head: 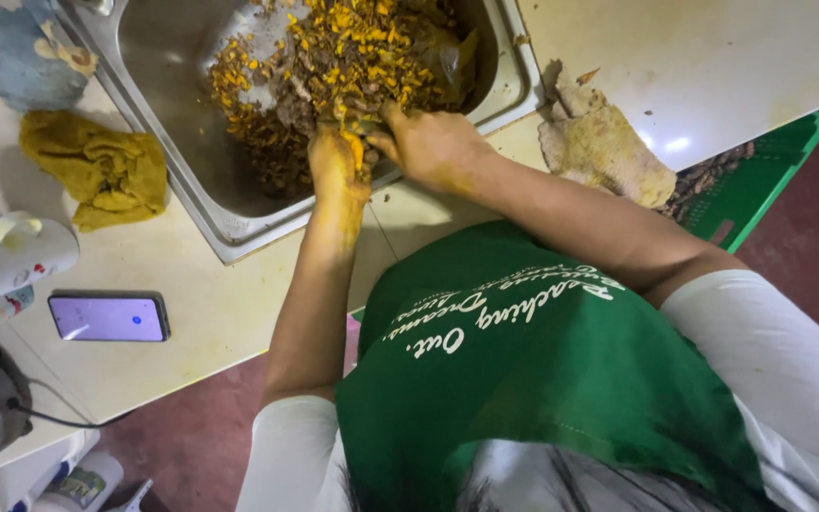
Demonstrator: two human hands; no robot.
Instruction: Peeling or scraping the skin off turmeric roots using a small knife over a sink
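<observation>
Left hand (338,161), right hand (428,142): both clenched on the yellow pulp (334,66) in the sink (191,171); we judge scraps could spill onto the counter (220,303), staining the phone (109,317).

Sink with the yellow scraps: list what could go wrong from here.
1. Both hands, left hand and right hand, work the scrap pile at the near rim of the sink; pieces could spill onto the counter.
2. The hands are stained yellow; touching the phone or mug would likely smear them.
3. The cloth lies near the counter's edge and might slide off.
</observation>
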